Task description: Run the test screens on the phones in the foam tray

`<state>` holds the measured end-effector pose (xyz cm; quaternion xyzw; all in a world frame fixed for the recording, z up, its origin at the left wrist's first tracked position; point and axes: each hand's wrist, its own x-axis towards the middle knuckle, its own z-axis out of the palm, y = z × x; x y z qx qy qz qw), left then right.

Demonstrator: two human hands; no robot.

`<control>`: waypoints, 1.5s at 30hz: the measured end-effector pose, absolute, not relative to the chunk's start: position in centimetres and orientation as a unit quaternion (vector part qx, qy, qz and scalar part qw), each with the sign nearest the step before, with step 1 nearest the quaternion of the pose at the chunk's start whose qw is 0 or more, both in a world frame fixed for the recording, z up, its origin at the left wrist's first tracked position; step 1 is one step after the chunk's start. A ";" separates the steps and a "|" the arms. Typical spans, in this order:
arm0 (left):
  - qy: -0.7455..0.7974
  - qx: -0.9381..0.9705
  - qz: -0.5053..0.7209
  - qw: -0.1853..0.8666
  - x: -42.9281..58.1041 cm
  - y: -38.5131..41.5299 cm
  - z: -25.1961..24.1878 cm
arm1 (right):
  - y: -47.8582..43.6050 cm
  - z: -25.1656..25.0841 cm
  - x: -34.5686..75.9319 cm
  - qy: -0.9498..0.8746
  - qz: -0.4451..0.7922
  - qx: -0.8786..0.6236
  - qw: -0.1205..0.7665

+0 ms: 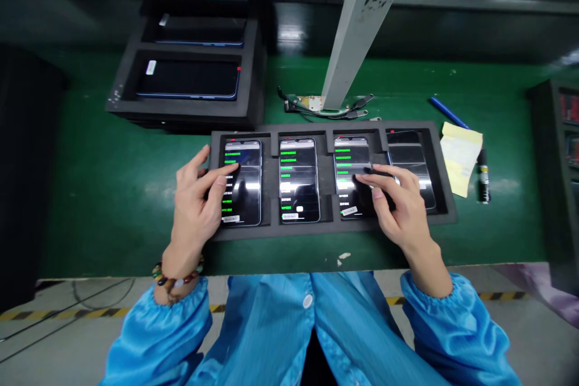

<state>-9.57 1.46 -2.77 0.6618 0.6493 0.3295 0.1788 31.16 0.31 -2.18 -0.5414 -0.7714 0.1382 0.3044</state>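
In the centre, a tray (pixel 270 193) of matt black foam, faintly grainy, holds phones (pixel 298 181) whose glossy glass fronts mirror the lights. The bench (pixel 113 193) beneath is a smooth green mat with a dull sheen. At upper left, a stack of trays (pixel 126 91) in the same matt foam carries dark, shiny screens. The pale post (pixel 357 24) at top centre looks like painted metal, chipped. At right lies creased yellow paper (pixel 459 157). Along the bottom are smooth blue cloth sleeves (pixel 172 325) and a bracelet (pixel 174 280) of polished beads.

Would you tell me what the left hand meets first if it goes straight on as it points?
The left hand touches the leftmost phone now; beyond it, probably the foam tray divider, then the second phone.
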 end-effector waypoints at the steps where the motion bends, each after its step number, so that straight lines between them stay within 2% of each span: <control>1: 0.647 0.663 0.332 0.177 -9.6 1.4 -2.8 | 0.2 -2.1 31.2 -0.776 0.134 -0.532 0.312; 7: 0.638 0.632 0.390 0.203 -9.8 1.0 -3.2 | -0.1 -2.1 31.2 -0.826 0.104 -0.449 0.323; 18: 0.630 0.605 0.422 0.244 -10.1 1.0 -3.9 | -0.1 -1.2 29.2 -0.835 0.107 -0.438 0.316; 24: 0.601 0.556 0.463 0.338 -11.3 1.1 -5.0 | 0.1 -1.0 24.2 -0.857 0.167 -0.414 0.257; 28: 0.565 0.566 0.459 0.386 -12.1 0.9 -5.4 | 0.0 -1.0 24.5 -0.848 0.169 -0.426 0.266; 45: 0.609 0.553 0.468 0.323 -11.5 1.9 -6.3 | -0.9 -1.9 30.8 -0.772 0.125 -0.542 0.309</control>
